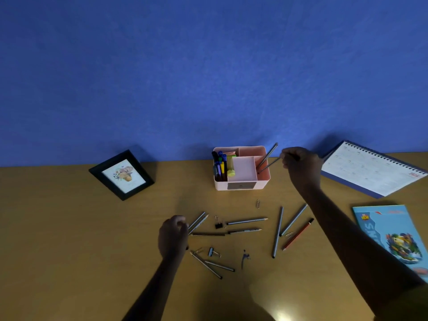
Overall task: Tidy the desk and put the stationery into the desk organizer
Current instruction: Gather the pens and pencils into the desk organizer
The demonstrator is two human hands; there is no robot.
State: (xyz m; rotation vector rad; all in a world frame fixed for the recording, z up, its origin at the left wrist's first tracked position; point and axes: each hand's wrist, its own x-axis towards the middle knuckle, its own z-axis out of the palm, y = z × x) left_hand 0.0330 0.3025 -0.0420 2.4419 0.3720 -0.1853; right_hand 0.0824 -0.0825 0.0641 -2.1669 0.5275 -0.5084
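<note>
Pink organizer [264,181] stands at the rear of the tabletop [69,228], by the blue wall [185,77]. I log the right hand [301,167]: grip pinching a pencil [269,165], tip down in the organizer's right compartment beside a leaning pencil [267,155]. Left hand [173,235]: grip clenched round two pencils [198,222], front centre. Loose pencils [278,231] and clips [218,225] lie scattered between.
</note>
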